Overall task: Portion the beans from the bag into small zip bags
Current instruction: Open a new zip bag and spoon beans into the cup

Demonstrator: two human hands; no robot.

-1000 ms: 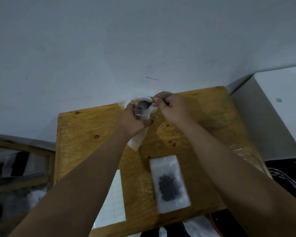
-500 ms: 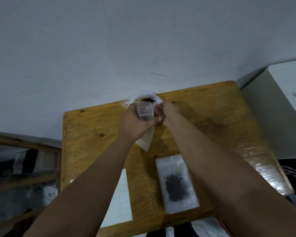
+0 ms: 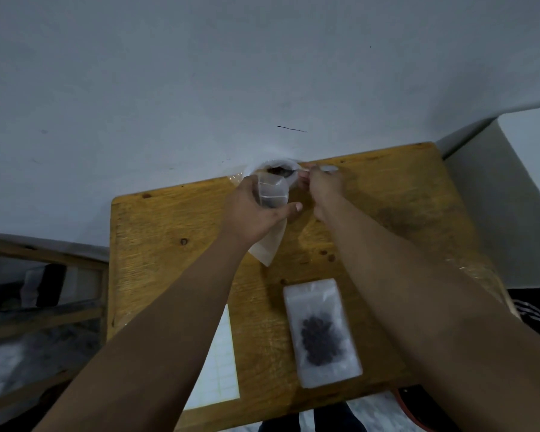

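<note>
The big clear bag of beans [image 3: 275, 166] stands open at the far edge of the wooden table [image 3: 169, 244], dark beans showing inside. My left hand [image 3: 250, 215] holds an open small zip bag [image 3: 272, 194] upright just in front of it; the bag's lower end hangs below my palm. My right hand [image 3: 321, 185] pinches a small spoon [image 3: 306, 170] whose tip reaches into the big bag's mouth. A second small zip bag [image 3: 321, 328], holding a pile of dark beans, lies flat near the front edge.
A white sheet of labels [image 3: 219, 363] lies at the front edge under my left forearm. Crinkled clear plastic [image 3: 480, 275] sits on the table's right edge. A white box [image 3: 527, 182] stands to the right, a wooden frame [image 3: 44, 307] to the left, the wall right behind.
My right hand has moved from the small bag's mouth out to the right, and the spoon now points into the big bag. My left hand keeps its hold on the small bag.
</note>
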